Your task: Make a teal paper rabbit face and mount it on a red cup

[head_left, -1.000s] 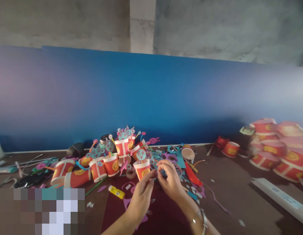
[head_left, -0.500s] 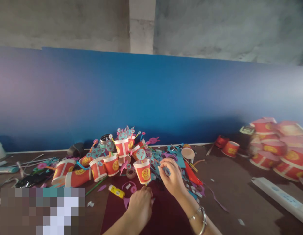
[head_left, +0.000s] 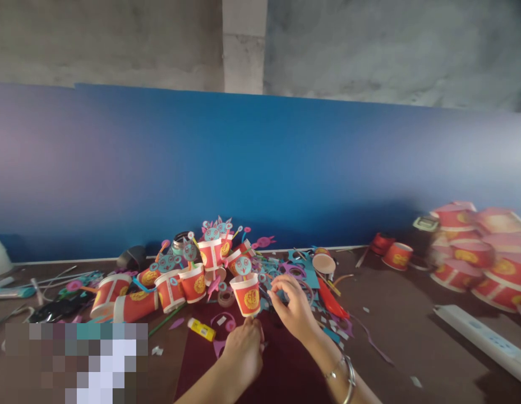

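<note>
My left hand (head_left: pixel 244 345) is closed just below a red paper cup (head_left: pixel 247 298) with a white rim and a yellow emblem. Its fingers wrap round the lower end of a straw under the cup, mostly hidden by the hand. A light-blue paper animal face (head_left: pixel 244 265) with red eyes rises out of the cup. On the cup's right side, a small round paper piece (head_left: pixel 262 278) sticks out. Close to that piece is my right hand (head_left: pixel 294 307), thumb and forefinger curved and slightly apart, with nothing visible between them. A bracelet circles the right wrist.
A dark red sheet (head_left: pixel 285 370) lies under my hands, with a yellow glue stick (head_left: pixel 201 329) on its left. Decorated cups (head_left: pixel 193 281) crowd behind, among coloured paper scraps (head_left: pixel 304 264). At right are stacked cups (head_left: pixel 470 252) and a white power strip (head_left: pixel 481 335).
My right hand has shifted slightly left and down, its thumb nearer the cup. The cup and my left hand have barely moved.
</note>
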### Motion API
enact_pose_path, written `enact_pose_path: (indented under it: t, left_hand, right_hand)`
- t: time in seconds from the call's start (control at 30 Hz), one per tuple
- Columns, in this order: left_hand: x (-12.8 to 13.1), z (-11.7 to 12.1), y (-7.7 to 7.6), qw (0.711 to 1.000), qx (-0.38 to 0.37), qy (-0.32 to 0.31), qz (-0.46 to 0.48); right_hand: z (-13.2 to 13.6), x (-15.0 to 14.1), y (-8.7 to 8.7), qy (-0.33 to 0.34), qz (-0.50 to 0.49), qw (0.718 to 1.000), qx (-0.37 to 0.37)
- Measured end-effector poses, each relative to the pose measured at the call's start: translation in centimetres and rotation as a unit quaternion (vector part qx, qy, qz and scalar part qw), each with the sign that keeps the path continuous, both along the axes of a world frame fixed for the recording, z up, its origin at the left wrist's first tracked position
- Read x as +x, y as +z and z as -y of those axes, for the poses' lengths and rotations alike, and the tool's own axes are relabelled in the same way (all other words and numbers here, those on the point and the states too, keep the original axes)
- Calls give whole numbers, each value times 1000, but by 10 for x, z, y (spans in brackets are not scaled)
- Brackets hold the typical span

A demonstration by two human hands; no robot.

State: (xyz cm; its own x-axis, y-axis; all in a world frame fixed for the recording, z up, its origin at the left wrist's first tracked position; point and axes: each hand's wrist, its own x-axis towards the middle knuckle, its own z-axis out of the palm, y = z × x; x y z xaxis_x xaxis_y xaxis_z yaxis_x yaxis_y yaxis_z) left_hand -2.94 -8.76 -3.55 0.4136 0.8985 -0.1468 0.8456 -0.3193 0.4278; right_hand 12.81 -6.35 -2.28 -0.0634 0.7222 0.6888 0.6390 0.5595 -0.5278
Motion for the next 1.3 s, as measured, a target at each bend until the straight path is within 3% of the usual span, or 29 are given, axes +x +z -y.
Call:
enact_pose_path:
  t: [0.1, 0.2, 0.27, 0.37, 0.47, 0.57, 0.67, 0.8, 1.13, 1.3]
  left_hand:
    - [0, -2, -3, 999, 0, 11, 52]
    - [3, -10, -4, 979, -8, 50, 198]
    - [5, -17, -5, 935, -23, 81, 345]
    - [7, -26, -4, 837, -96, 123, 524]
    - [6, -29, -1, 778, -145, 161, 590]
    - [4, -29, 3, 748, -158, 186, 618]
    - [2, -27, 8, 741, -159, 179, 627]
    - [2, -25, 11, 753, -142, 171, 619]
    - [2, -28, 5, 788, -63, 136, 597]
    - [3, -29, 5, 783, -70, 129, 605]
  right_hand:
    - [-1, 0, 0, 10, -27, 1000, -11]
    - [-2, -1, 0, 35, -96, 993, -55]
    - [-2, -1, 2, 61, -145, 983, -98]
    - [-1, -3, 6, 102, -202, 962, -156]
    - [1, -5, 8, 139, -222, 944, -199]
    - [3, -10, 7, 153, -206, 941, -223]
    - [3, -14, 6, 143, -189, 945, -227]
    - [3, -16, 6, 136, -178, 950, -217]
    - [1, -16, 2, 107, -142, 966, -186]
    - [1, -17, 3, 75, -131, 968, -198]
